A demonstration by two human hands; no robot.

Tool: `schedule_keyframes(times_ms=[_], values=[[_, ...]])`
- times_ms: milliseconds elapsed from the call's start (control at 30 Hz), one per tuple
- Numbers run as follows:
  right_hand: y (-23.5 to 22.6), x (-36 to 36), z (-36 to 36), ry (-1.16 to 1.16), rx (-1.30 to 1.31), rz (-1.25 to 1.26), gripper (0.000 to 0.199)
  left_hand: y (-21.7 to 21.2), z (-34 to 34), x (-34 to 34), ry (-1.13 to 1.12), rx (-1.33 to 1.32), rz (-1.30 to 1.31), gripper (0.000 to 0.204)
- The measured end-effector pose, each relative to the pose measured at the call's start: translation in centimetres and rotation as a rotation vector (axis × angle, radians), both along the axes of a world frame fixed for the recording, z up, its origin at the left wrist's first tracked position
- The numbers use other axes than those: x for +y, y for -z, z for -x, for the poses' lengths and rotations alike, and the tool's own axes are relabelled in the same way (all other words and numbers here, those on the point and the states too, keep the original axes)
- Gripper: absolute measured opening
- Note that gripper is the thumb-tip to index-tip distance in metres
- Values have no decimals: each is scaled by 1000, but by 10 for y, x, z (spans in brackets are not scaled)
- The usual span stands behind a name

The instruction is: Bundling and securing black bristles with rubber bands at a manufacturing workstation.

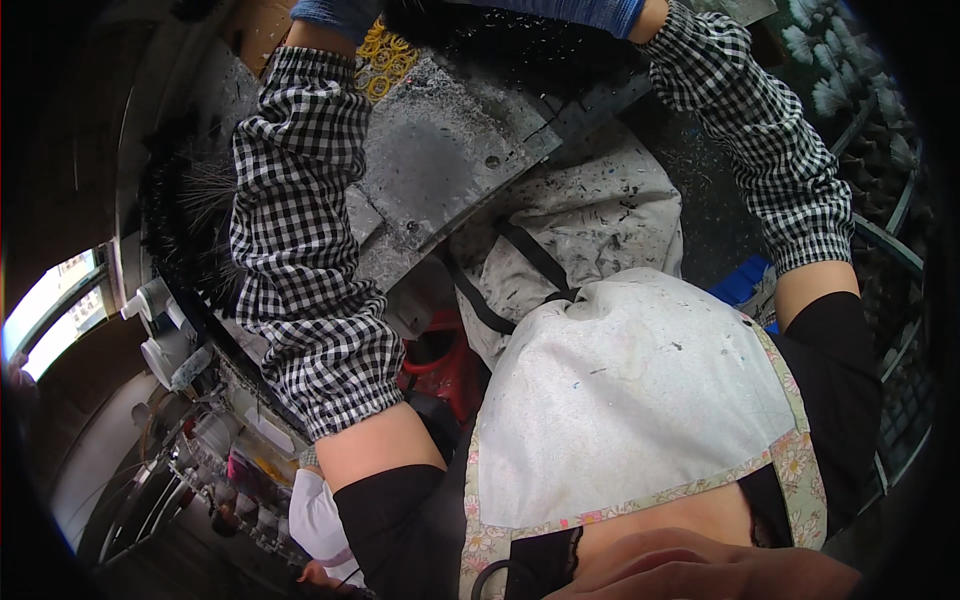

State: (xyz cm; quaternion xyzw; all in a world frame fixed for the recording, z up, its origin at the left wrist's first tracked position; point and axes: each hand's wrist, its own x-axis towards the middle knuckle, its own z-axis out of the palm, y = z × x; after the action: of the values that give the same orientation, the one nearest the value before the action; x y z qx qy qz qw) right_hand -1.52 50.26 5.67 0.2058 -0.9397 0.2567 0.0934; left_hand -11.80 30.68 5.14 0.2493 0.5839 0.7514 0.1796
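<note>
A grey, scuffed counter [440, 150] strewn with black bristle scraps carries yellow rubber bands [385, 60] beside the gloved left hand [335, 15]; a window [55, 305] glows far left. Both the left hand and the right hand [590, 12] are cut off at the top edge; I cannot tell whether their fingers are open or closed.

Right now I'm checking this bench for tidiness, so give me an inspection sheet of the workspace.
Surface: grey metal worktop, scratched, strewn with dark bristle scraps.
Job's things: black bristle bundle under both hands at the top edge.
Clutter: yellow rubber bands; loose black bristles at the left.
Hands: left hand and right hand in blue gloves, mostly cut off; grip unclear.
Cables: nothing seen.
Surroundings: stained white apron, red stool, white bottles, window.
</note>
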Motion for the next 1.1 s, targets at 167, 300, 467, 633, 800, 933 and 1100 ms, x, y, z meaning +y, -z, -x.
schedule_keyframes(times_ms=[167, 300, 467, 633, 800, 933, 1100], values=[[8, -8, 7, 107, 54, -8, 52, 2, 3, 8, -88, 19, 25, 20], [24, 0, 13, -55, -49, 229, 44, 2, 3, 13, -121, 58, 129, 25], [33, 9, 12, -14, -6, 219, 39, -5, -27, 29, -201, 594, 371, 42], [81, 20, 28, -88, 78, 205, 44, -2, -40, 49, -251, 1292, 972, 44], [107, 14, 32, -79, 282, -7, 50, 24, -48, 46, -212, 1385, 965, 41], [110, 18, 26, -36, 200, 9, 50, 28, -51, 50, -197, 1366, 1013, 41], [113, 14, 29, -107, 261, 41, 49, 28, -48, 45, -229, 1340, 1006, 41]])
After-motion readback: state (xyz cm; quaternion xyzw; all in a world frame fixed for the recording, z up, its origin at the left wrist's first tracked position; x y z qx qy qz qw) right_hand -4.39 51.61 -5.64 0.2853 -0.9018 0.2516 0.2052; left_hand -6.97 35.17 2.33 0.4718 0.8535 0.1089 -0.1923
